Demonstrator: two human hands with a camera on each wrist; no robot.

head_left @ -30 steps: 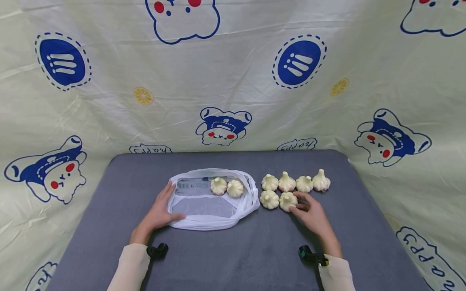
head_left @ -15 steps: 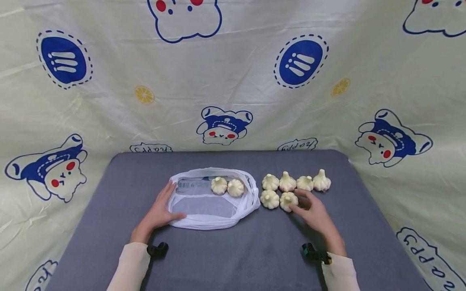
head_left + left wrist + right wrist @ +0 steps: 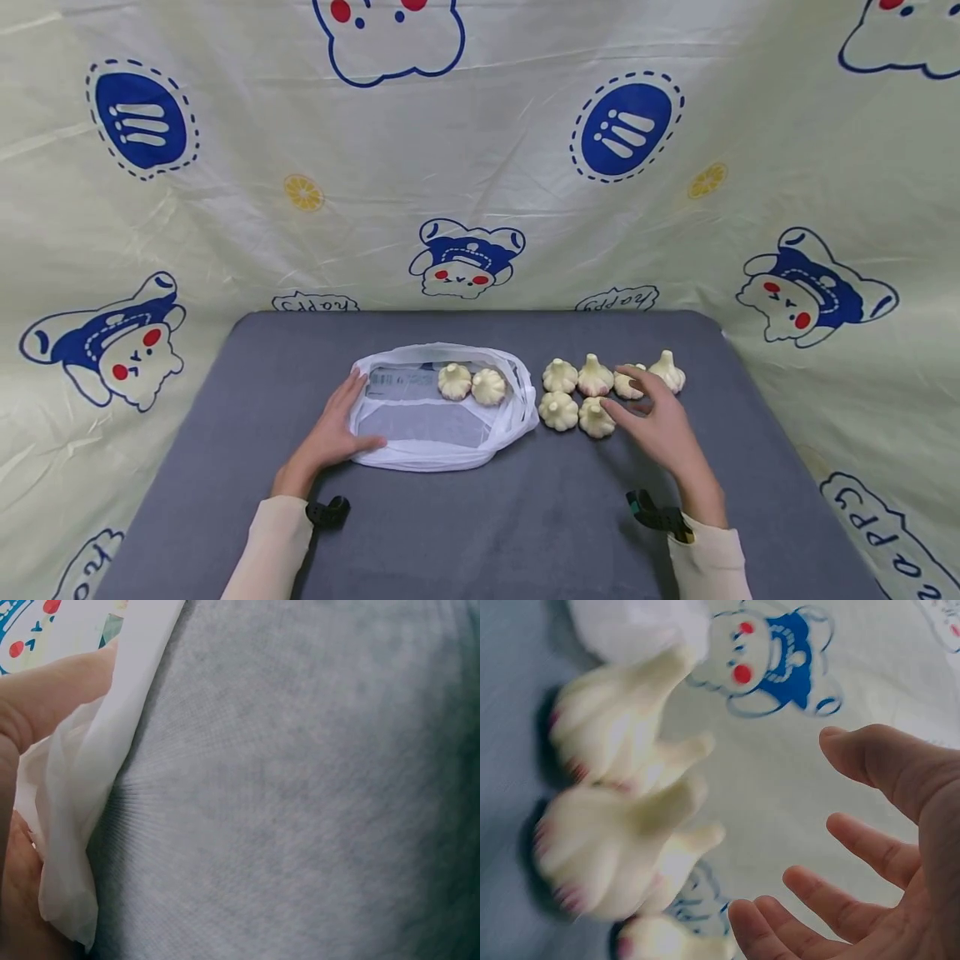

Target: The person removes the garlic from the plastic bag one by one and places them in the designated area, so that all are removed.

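A white plastic bag (image 3: 442, 458) lies on the grey table with its mouth spread wide. Two garlic bulbs (image 3: 488, 387) sit inside it. My left hand (image 3: 327, 433) rests at the bag's left end, thumb and fingers spread along the rim; in the left wrist view a fold of the bag (image 3: 82, 780) lies by the thumb. Several more garlic bulbs (image 3: 558, 412) stand in two rows right of the bag. My right hand (image 3: 660, 421) hovers beside the front right bulb (image 3: 596, 419), fingers apart and holding nothing. It partly covers one back-row bulb (image 3: 627, 383).
The grey table (image 3: 480, 542) runs back to a pale printed curtain (image 3: 525, 167) with cartoon figures. A black wrist strap with a camera (image 3: 327, 512) is on the left wrist, and another strap (image 3: 656, 512) is on the right.
My right hand has drawn back and lifted off the front right garlic bulb, its fingers parting. The left hand and bag have kept their place.
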